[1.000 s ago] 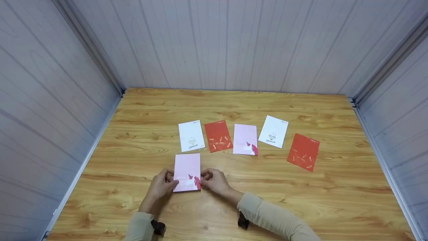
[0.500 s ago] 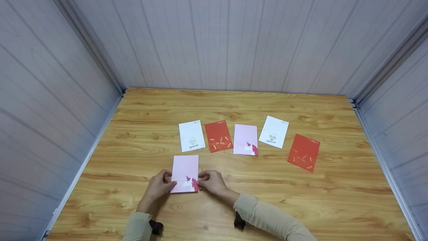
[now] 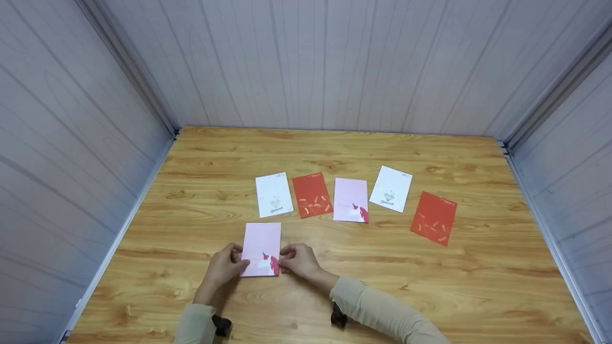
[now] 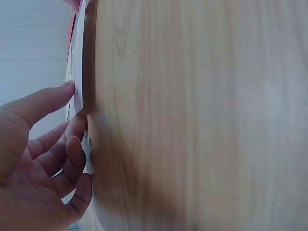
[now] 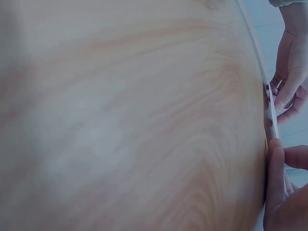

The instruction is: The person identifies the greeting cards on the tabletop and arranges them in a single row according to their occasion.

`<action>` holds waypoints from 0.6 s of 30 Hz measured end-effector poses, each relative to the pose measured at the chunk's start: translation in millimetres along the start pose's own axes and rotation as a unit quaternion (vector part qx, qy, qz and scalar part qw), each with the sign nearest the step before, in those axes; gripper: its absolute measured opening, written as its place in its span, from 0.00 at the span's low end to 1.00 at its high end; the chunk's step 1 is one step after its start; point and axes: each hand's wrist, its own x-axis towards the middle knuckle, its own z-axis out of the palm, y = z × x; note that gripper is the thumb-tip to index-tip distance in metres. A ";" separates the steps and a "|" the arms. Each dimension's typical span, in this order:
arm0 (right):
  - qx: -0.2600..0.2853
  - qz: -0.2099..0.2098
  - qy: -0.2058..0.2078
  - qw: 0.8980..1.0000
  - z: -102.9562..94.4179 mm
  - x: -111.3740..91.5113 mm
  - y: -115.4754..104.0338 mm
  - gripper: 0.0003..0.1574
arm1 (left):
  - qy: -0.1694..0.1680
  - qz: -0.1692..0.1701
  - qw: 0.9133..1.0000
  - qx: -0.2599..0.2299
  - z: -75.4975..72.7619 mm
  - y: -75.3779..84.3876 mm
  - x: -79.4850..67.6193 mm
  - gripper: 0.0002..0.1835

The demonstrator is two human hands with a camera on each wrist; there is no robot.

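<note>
A pink notebook (image 3: 260, 239) with a white-and-magenta unicorn at its lower right lies near the front of the table, seen from above in the head view. My left hand (image 3: 223, 264) pinches its left edge, thumb on the cover. On the opposite edge, my right hand (image 3: 301, 262) grips the lower right side between thumb and fingers. The left wrist view shows the notebook's pale edge (image 4: 78, 96) beside the left thumb (image 4: 48, 101), with the other fingers curled below. Both hands appear along the thin edge (image 5: 275, 120) in the right wrist view.
Behind, in a loose row, lie a white notebook (image 3: 274, 191), a red one (image 3: 312, 193), another pink one (image 3: 350, 196), a second white one (image 3: 392, 186) and a second red one (image 3: 434, 217). Pale panels (image 3: 306, 62) enclose the wooden table (image 3: 478, 296) on three sides.
Both hands have slid the held pink notebook a little left and slightly toward the person. The row of notebooks behind stays as it was.
</note>
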 end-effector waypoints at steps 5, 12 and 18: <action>-0.005 0.001 -0.002 1.000 0.7 -0.3 -0.9 0.09 | 0.010 0.017 1.000 0.012 0.2 -0.4 -0.6 0.16; -0.004 -0.002 0.005 1.000 0.5 0.6 -0.4 0.09 | 0.005 0.012 1.000 0.025 0.1 1.8 -1.0 0.17; -0.001 -0.012 0.010 1.000 1.6 0.5 -0.4 0.09 | 0.006 0.016 0.999 0.033 -0.8 1.4 -0.7 0.18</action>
